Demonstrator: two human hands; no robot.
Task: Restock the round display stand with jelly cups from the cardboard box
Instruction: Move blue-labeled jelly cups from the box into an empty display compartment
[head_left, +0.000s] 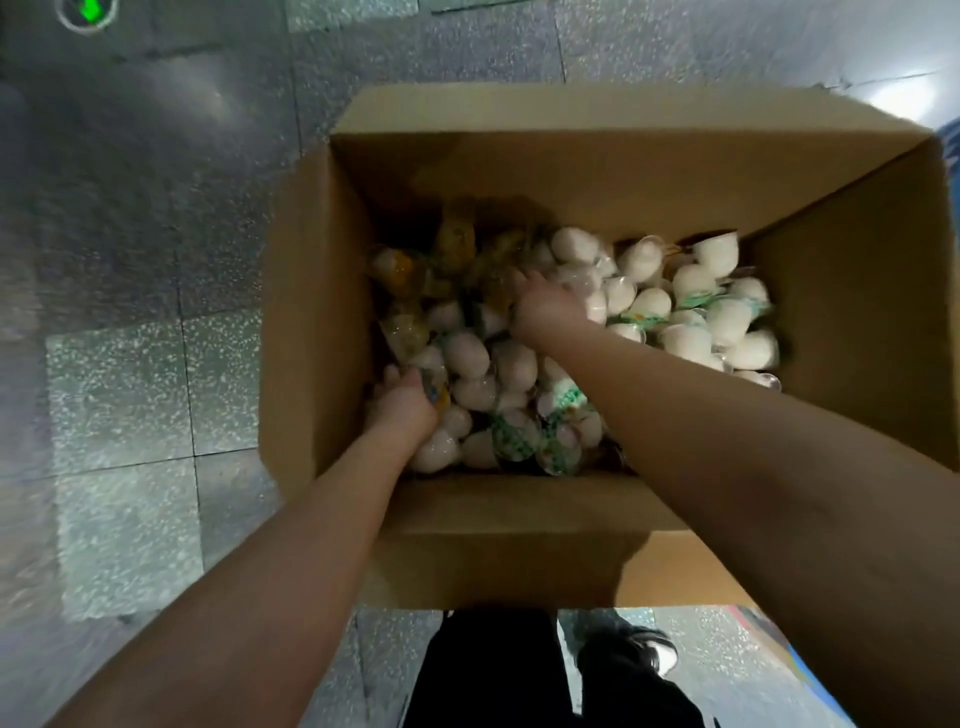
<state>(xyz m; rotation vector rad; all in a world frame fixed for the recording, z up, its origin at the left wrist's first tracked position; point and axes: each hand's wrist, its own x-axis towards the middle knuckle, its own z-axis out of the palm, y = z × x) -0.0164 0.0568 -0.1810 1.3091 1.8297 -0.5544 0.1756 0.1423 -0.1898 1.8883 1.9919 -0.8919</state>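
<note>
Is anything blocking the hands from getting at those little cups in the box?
Nothing visible does. The cardboard box is open on top, and both the left hand and right hand are already down among the jelly cups. The display stand is out of view.

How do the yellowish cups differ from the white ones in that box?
The yellowish cups look amber and lie at the far left of the cardboard box; the white cups look milky and fill most of it. The yellowish are few, the white many. Both lie loose in one pile.
</note>
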